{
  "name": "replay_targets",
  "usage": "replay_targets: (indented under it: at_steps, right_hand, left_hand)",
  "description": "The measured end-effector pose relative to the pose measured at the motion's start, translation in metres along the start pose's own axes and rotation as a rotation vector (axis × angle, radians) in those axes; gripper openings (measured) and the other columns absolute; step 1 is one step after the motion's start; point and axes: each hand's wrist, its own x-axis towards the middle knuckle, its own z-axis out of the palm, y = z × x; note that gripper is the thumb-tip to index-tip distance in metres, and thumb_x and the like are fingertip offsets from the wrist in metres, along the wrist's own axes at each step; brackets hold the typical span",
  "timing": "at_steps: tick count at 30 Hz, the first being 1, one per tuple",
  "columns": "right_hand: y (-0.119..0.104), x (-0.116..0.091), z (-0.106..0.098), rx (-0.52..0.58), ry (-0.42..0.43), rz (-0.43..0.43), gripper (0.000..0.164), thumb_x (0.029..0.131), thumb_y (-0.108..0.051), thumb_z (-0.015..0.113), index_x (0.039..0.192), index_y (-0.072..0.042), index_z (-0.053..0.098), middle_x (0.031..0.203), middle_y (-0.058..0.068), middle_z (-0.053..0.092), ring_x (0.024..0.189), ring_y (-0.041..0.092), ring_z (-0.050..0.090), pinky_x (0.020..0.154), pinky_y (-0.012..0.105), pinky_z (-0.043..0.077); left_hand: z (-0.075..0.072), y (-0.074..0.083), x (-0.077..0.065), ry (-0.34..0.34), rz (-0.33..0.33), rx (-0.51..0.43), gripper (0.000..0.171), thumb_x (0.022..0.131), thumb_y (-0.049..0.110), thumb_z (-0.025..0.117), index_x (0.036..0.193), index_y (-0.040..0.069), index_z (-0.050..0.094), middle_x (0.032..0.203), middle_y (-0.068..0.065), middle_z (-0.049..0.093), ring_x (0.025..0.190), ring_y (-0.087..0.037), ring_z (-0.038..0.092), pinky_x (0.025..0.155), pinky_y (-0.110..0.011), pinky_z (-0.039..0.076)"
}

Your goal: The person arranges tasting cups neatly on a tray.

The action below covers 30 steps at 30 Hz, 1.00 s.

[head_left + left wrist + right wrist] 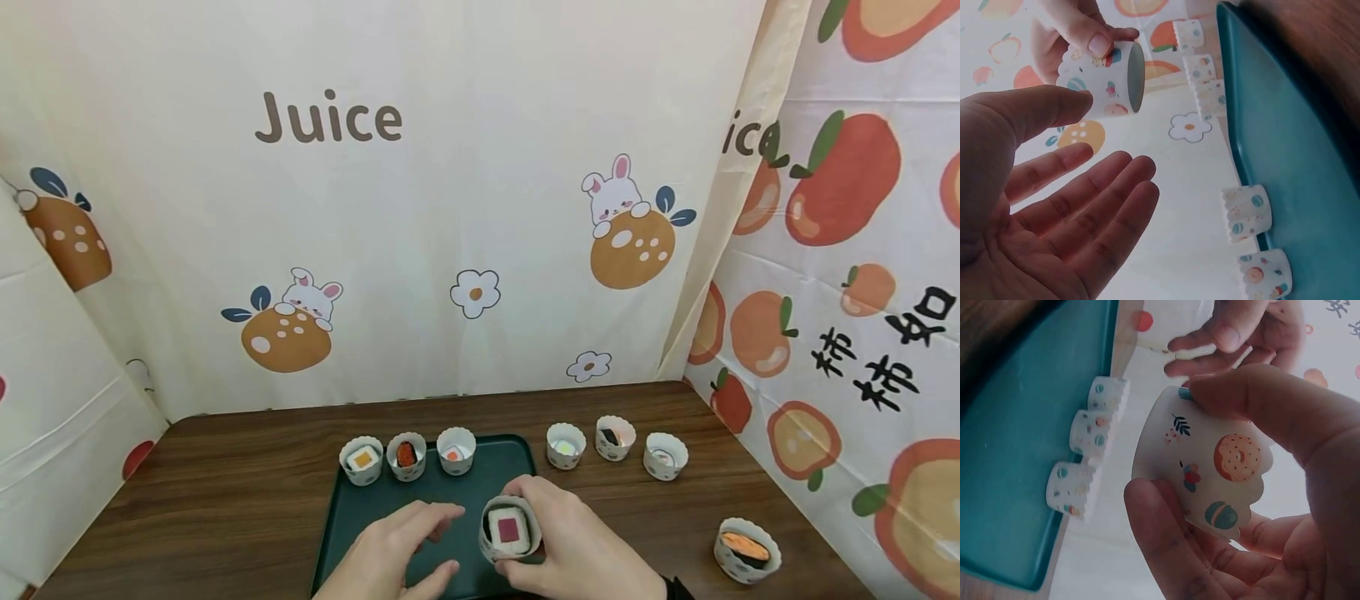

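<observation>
My right hand (573,533) grips a white paper baking cup (487,550) between thumb and fingers, above the right part of the dark green tray (480,579). Inside the cup sits a small sushi piece (508,531), white with a dark red square on top. Printed donuts and leaves show on the cup's side in the right wrist view. To its left, my left hand (401,546) is held over the tray with fingers spread and nothing in them. In the left wrist view that thumb overlaps the cup's side, while the other fingers (1129,206) are extended below.
Along the tray's far edge stand three cups: one with yellow-topped sushi (363,459), one with red-orange sushi (407,455), and another cup (456,451). Three more cups (612,437) stand behind on the brown table (240,500); a cup with orange-topped sushi (746,550) is at right.
</observation>
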Motion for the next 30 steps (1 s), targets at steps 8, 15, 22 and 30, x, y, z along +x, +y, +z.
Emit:
replay_targets:
  at_steps: [8,15,22,30]
  right_hand:
    - [0.0,0.002,0.009,0.007,-0.02,-0.043,0.047,0.09,-0.029,0.087,0.127,-0.017,0.06,0.11,-0.005,0.066,0.094,-0.005,0.058,0.077,0.02,0.056]
    - [0.0,0.004,0.015,0.027,-0.027,-0.027,0.048,0.09,-0.029,0.087,0.128,-0.018,0.061,0.113,-0.005,0.068,0.095,-0.005,0.059,0.08,0.02,0.057]
    - [0.001,0.006,0.021,0.057,-0.04,-0.02,0.054,0.09,-0.031,0.088,0.133,-0.015,0.061,0.12,-0.001,0.069,0.098,-0.004,0.06,0.082,0.02,0.057]
    - [0.001,0.005,0.024,0.066,0.008,-0.106,0.061,0.095,-0.027,0.085,0.145,-0.007,0.057,0.13,0.01,0.068,0.108,0.003,0.066,0.082,0.019,0.06]
  left_hand:
    - [0.008,0.0,0.0,-0.003,0.039,-0.041,0.038,0.099,0.027,0.079,0.134,0.017,0.069,0.105,0.009,0.07,0.09,0.002,0.064,0.073,-0.023,0.058]
    - [0.011,0.0,0.002,-0.03,0.016,-0.133,0.038,0.1,0.026,0.078,0.134,0.015,0.068,0.11,0.002,0.072,0.094,0.005,0.066,0.077,-0.023,0.062]
    - [0.013,0.001,0.001,-0.012,0.016,-0.174,0.04,0.098,0.024,0.081,0.133,0.01,0.068,0.112,-0.002,0.076,0.097,0.001,0.071,0.078,-0.019,0.061]
    - [0.015,-0.001,0.001,0.022,-0.022,-0.134,0.047,0.095,0.019,0.082,0.138,0.008,0.065,0.113,-0.008,0.078,0.093,-0.004,0.073,0.07,-0.017,0.059]
